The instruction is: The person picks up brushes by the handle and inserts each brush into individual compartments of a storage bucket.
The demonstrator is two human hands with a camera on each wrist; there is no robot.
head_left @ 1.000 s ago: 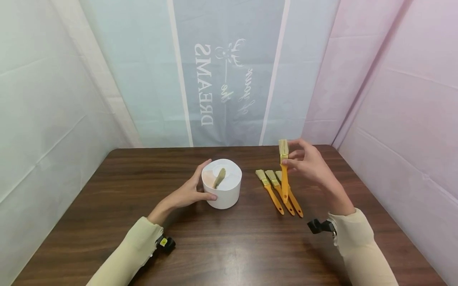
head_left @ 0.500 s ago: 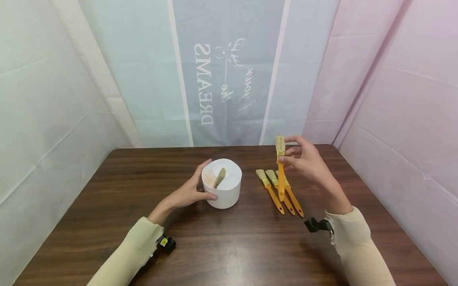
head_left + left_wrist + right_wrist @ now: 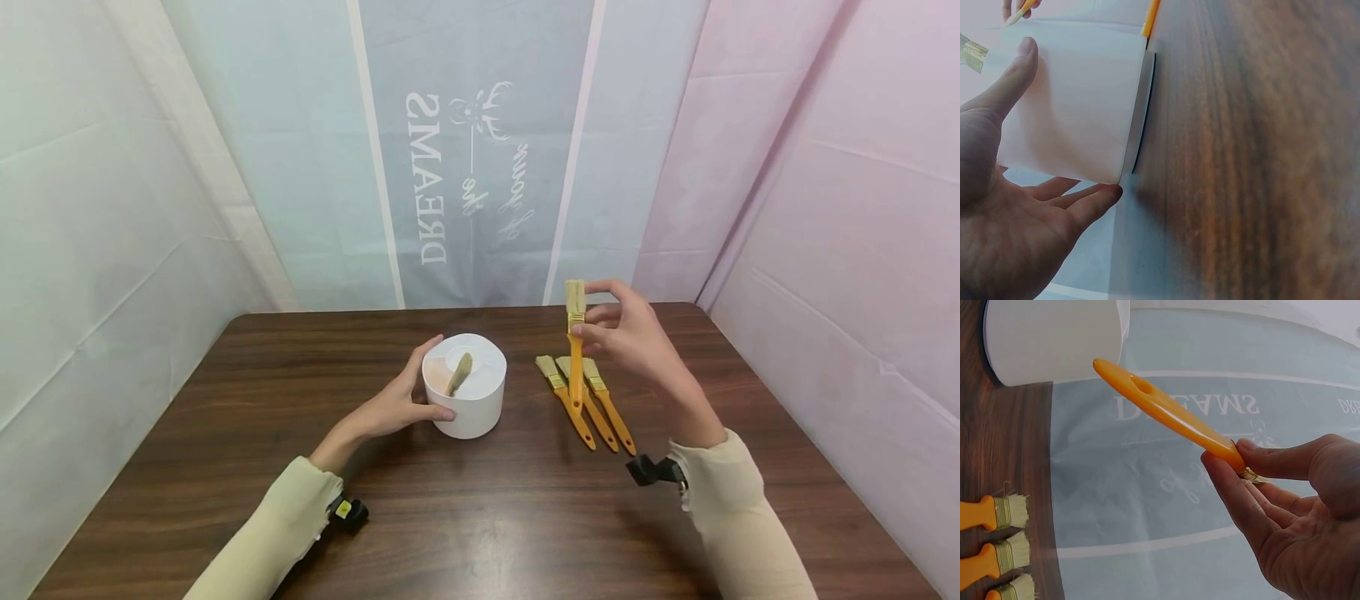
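Observation:
My left hand (image 3: 397, 402) grips a round white container (image 3: 474, 417) from its left side, thumb on the near wall and fingers around the far side. One brush (image 3: 461, 374) leans inside it with bristles up. My right hand (image 3: 630, 329) pinches a paintbrush (image 3: 576, 367) near its metal band, bristles up and orange handle hanging down. In the right wrist view the held brush's handle (image 3: 1166, 412) slants toward the white container (image 3: 1054, 337), apart from it. Below the raised brush, three more paintbrushes (image 3: 573, 423) lie side by side on the table, bristles away from me.
The dark wood-grain table (image 3: 300, 358) ends at a back edge against a grey-blue cloth (image 3: 480, 275) with printed lettering. Pale cloth walls (image 3: 840, 275) stand at both sides. A small black camera (image 3: 348, 512) is strapped at the left wrist, another (image 3: 652, 471) at the right.
My right hand has moved left and slightly up with the paintbrush, nearer the container. The left hand and the container have stayed in place.

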